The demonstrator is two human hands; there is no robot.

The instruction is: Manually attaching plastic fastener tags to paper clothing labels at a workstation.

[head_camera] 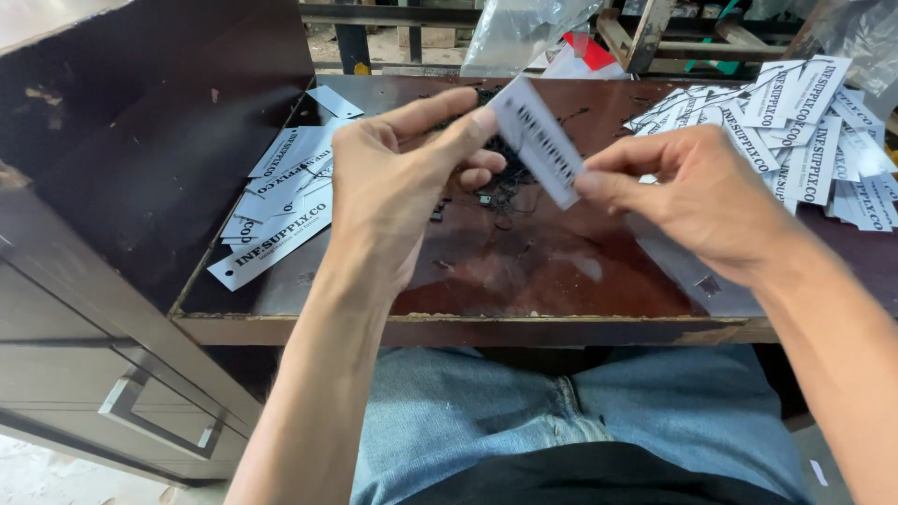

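Observation:
Both hands hold one white paper tag with a black barcode on it, tilted above the dark brown table. My left hand pinches the tag's upper end between thumb and forefinger. My right hand pinches its lower end. Under the hands lies a tangle of thin black strings. A stack of white printed tags lies to the left of my left hand. A larger loose heap of the same tags lies to the right, beyond my right hand.
A dark board leans at the table's left side over a grey drawer unit with a metal handle. Clear plastic bags and wooden frames stand behind the table. My blue-jeaned lap is under the front edge.

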